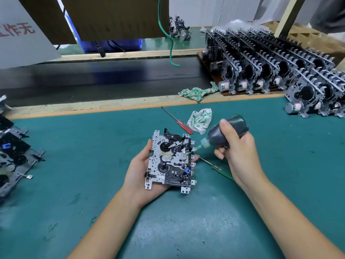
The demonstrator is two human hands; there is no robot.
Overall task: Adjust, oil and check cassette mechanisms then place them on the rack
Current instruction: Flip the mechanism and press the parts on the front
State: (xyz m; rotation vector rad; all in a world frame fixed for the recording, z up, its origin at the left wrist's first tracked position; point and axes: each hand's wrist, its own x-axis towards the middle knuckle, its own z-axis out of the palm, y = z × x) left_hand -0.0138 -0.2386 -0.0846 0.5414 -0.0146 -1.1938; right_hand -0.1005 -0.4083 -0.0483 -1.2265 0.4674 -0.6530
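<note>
My left hand (139,176) cradles a cassette mechanism (170,159), a silver metal plate with black plastic parts, face up above the green mat. Its fingers curl round the plate's edges from below. My right hand (237,148) grips a dark oil bottle (227,131) tilted to the left. The bottle's thin green nozzle tip (192,150) touches the mechanism's right side near a metal head. The same hand also holds a green-handled screwdriver (222,169) that lies low under the palm. The rack (229,93) at the back right holds several upright mechanisms (265,71).
A red-handled screwdriver (179,121) and a white-green cloth (200,119) lie just beyond the hands. Another cloth (197,92) sits by the black conveyor belt (93,79). More mechanisms (13,157) are stacked at the left edge; a green cable (171,49) hangs over the belt.
</note>
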